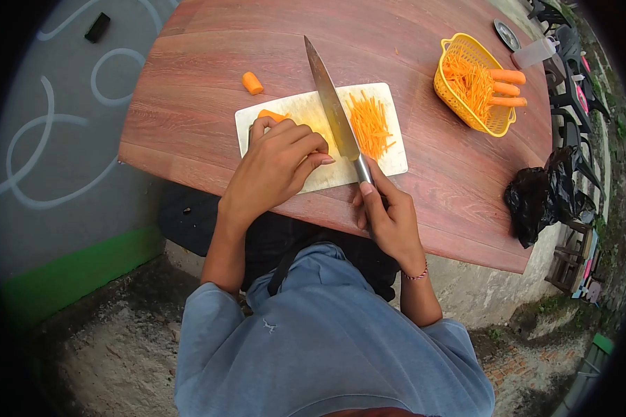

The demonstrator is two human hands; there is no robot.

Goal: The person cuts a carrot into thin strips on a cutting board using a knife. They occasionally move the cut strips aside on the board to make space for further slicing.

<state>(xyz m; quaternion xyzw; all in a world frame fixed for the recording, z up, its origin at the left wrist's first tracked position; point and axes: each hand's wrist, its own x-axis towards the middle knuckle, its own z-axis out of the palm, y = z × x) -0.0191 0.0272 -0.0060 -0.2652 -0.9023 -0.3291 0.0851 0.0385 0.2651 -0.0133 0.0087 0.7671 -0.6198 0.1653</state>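
A white cutting board (320, 182) lies near the table edge in the head view. My left hand (277, 161) is over its left part, fingers curled down on a carrot piece (274, 115); most of what lies under the fingers is hidden. In my right hand (389, 212) is the handle of a large kitchen knife (332, 101). Its blade points away from me and crosses the board, between my left hand and a pile of thin carrot strips (370, 125). Beyond the board's upper left edge lies a short carrot chunk (252, 83).
At the right of the wooden table (452, 187) stands a yellow basket (444, 90) with carrot strips (466, 80) and whole carrots (508, 90). A clear squeeze bottle (534, 53), a round metal dish (506, 35) and a black plastic bag (535, 194) are along the right edge.
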